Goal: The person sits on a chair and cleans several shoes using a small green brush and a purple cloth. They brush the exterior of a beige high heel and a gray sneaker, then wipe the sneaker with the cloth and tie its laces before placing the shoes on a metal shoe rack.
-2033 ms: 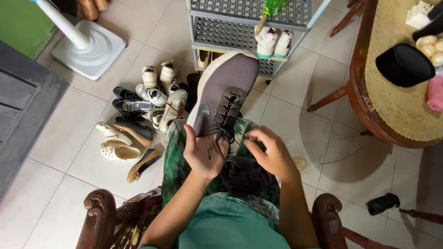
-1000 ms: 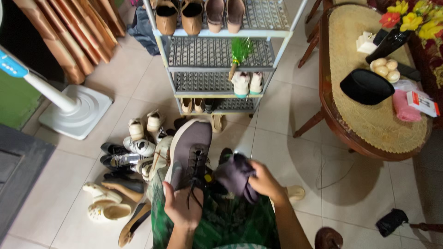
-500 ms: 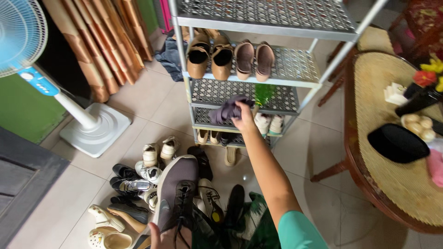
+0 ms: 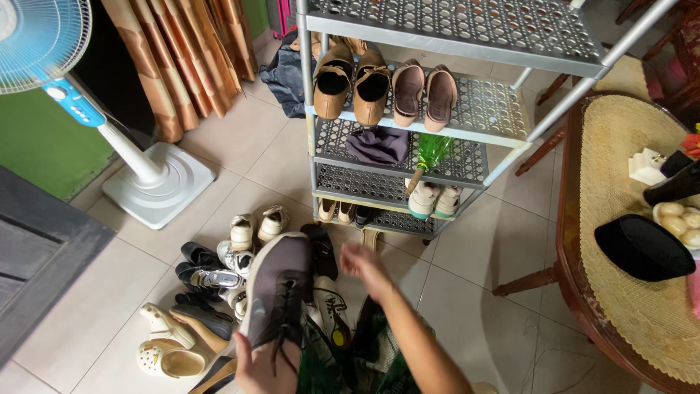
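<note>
My left hand point(image 4: 259, 366) grips the heel end of a grey lace-up sneaker point(image 4: 279, 286), held toe-away over my lap. My right hand point(image 4: 364, 267) hovers empty just right of the sneaker, fingers loose and blurred by motion. A dark purple cloth point(image 4: 378, 145) lies bunched on the second shelf of the grey metal shoe rack point(image 4: 503, 138), well beyond my right hand. Next to the cloth lies a small green brush point(image 4: 428, 154).
Tan and pink shoes point(image 4: 379, 87) sit on the rack's upper shelf and white sneakers point(image 4: 432, 198) lower down. A pile of shoes point(image 4: 208, 292) covers the tiled floor at left. A standing fan point(image 4: 157, 182) is far left, an oval wooden table point(image 4: 627, 321) at right.
My right hand carried the purple cloth from my lap to the rack shelf, let it go there, and has drawn back toward the sneaker. My view tilted up to the rack.
</note>
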